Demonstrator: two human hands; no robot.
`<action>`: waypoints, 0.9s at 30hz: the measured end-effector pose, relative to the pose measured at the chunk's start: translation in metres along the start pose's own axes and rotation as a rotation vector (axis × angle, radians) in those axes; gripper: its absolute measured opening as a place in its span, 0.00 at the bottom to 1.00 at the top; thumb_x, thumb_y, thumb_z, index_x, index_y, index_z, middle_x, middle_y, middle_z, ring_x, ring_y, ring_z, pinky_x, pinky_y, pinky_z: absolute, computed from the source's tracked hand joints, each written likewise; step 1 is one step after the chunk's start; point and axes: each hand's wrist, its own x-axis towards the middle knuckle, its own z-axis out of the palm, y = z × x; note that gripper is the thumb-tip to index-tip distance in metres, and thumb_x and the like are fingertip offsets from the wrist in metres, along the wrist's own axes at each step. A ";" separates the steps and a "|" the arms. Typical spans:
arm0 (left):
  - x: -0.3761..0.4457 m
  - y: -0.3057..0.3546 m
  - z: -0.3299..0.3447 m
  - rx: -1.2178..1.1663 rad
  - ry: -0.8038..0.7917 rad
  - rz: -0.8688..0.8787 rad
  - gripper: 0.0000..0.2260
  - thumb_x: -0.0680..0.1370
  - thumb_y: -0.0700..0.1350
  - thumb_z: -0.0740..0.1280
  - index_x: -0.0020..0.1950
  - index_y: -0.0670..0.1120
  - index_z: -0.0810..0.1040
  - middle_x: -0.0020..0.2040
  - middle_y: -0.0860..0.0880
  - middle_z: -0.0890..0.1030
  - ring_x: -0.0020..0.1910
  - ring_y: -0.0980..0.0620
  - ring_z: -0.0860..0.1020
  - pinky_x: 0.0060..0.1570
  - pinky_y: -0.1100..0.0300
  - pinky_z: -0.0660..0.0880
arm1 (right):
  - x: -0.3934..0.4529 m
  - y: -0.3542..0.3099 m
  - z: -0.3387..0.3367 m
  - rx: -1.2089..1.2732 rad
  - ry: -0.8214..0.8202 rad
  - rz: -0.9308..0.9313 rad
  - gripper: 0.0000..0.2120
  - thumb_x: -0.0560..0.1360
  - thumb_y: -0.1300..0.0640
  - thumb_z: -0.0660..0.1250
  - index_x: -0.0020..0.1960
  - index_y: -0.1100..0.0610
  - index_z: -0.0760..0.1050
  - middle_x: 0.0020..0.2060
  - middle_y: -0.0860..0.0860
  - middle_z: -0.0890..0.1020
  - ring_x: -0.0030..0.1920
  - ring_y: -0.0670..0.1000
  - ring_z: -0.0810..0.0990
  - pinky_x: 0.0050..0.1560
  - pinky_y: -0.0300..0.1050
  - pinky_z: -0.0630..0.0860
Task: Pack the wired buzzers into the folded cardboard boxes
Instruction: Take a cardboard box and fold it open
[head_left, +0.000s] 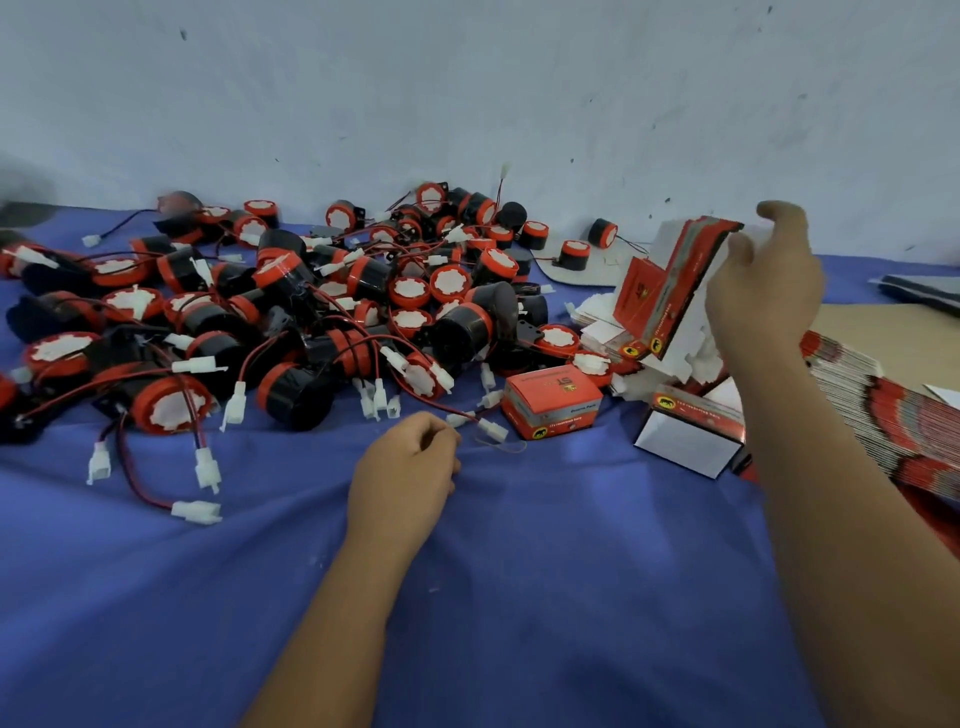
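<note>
Buzzers (291, 322) lay in a big heap at the far left of the worktop (519, 571), still unpacked. One closed box (551, 401) sat beside the heap. Her right hand (769, 280) reached, fingers loose, to the flat boxes (675, 280). Her left hand (405, 473) rested curled, holding nothing I could see.

Both forearms are bare up to the frame edge; the left hand (402, 467) and right hand (766, 283) wear no gloves, rings or watch.
</note>
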 end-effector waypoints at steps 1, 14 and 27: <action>0.000 0.000 0.000 0.004 0.001 0.001 0.09 0.81 0.47 0.61 0.42 0.51 0.77 0.36 0.56 0.80 0.36 0.48 0.79 0.42 0.43 0.78 | 0.003 -0.003 -0.002 -0.060 -0.045 -0.065 0.15 0.82 0.56 0.57 0.68 0.56 0.69 0.50 0.56 0.80 0.50 0.58 0.77 0.48 0.53 0.71; -0.004 0.000 0.004 0.100 0.003 0.074 0.09 0.81 0.47 0.60 0.43 0.52 0.76 0.40 0.47 0.81 0.43 0.39 0.79 0.45 0.38 0.76 | -0.060 -0.012 0.063 -0.364 -0.495 -0.442 0.21 0.75 0.40 0.66 0.44 0.61 0.76 0.40 0.58 0.80 0.48 0.61 0.76 0.43 0.49 0.67; 0.011 0.010 0.011 -0.745 -0.136 -0.187 0.10 0.83 0.47 0.61 0.51 0.46 0.81 0.43 0.46 0.86 0.43 0.49 0.85 0.34 0.60 0.80 | -0.115 -0.087 0.036 -0.738 -0.523 -0.836 0.10 0.76 0.68 0.63 0.56 0.62 0.76 0.52 0.58 0.79 0.54 0.59 0.78 0.39 0.48 0.66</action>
